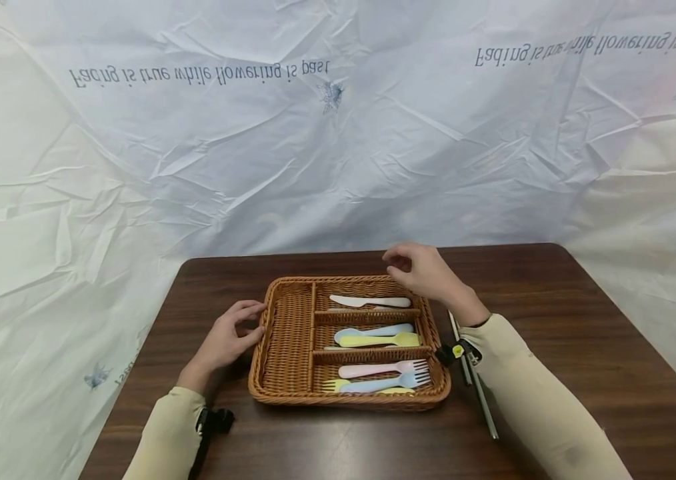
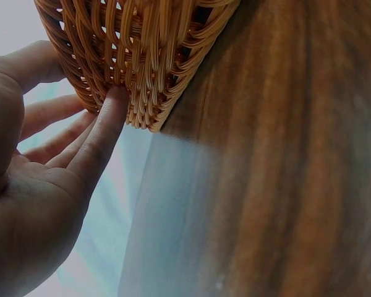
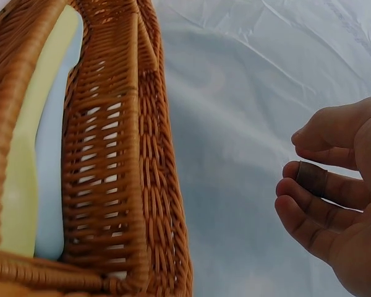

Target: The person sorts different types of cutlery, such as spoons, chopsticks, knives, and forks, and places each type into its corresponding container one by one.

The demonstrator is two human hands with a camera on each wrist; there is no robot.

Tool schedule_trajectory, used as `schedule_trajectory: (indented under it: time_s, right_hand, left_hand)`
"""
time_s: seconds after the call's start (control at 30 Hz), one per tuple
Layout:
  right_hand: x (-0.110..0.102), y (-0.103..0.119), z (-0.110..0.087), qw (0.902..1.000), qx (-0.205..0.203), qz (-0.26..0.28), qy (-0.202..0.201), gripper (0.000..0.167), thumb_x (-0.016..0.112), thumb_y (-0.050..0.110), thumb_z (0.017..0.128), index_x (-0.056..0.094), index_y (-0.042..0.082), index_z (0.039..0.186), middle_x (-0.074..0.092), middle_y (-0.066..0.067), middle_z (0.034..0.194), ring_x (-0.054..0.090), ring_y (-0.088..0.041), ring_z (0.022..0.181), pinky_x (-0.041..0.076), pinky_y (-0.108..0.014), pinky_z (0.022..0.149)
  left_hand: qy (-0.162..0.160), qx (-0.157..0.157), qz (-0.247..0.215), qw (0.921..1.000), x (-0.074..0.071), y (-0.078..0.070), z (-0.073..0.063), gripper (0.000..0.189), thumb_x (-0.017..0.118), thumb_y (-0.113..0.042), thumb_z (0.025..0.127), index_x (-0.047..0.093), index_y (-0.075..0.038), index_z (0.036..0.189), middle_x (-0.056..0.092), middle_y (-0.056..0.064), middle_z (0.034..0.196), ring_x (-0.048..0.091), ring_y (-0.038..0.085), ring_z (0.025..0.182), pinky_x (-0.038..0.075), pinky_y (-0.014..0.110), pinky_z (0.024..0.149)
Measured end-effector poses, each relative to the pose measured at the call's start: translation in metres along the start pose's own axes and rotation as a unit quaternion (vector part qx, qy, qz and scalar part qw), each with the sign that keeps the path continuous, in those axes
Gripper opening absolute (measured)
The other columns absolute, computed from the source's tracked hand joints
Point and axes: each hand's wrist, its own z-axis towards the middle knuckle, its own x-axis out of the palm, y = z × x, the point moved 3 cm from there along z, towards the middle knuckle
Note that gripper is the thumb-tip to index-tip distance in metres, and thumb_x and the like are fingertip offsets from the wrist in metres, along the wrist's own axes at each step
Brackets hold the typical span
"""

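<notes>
A brown wicker cutlery basket (image 1: 290,401) lies on the table, with one long compartment at left and three at right. My left hand (image 1: 227,339) touches its left end; in the left wrist view the nearly straight fingers (image 2: 102,133) rest against the woven outer wall. My right hand (image 1: 425,270) hovers over the basket's far right corner, loosely curved and holding nothing. A white knife (image 1: 368,302) lies in the far compartment. The middle one holds a yellow spoon (image 1: 377,340) and a blue spoon (image 1: 374,331). Pink (image 1: 374,370) and blue forks (image 1: 383,383) lie in the near one.
Thin metallic sticks (image 1: 485,407) lie on the table right of the basket, partly under my right sleeve. The dark wooden table (image 1: 554,320) ends at a pale printed sheet (image 1: 338,167) hanging behind it and at the sides.
</notes>
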Motion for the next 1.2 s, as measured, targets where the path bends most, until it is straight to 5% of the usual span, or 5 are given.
schedule_trajectory:
  time_s: [1.2]
  right_hand:
    - [-0.018, -0.051, -0.043, 0.9969, 0.068, -0.023, -0.034, 0.024, 0.063, 0.020, 0.095, 0.067, 0.012, 0.118, 0.067, -0.006, 0.103, 0.063, -0.021, 0.088, 0.051, -0.041, 0.073]
  left_hand:
    - [-0.004, 0.010, 0.004, 0.9999, 0.001, 0.001, 0.000, 0.043, 0.066, -0.014, 0.094, 0.056, -0.003, 0.135, 0.050, 0.015, 0.136, 0.058, 0.035, 0.113, 0.056, 0.043, 0.081]
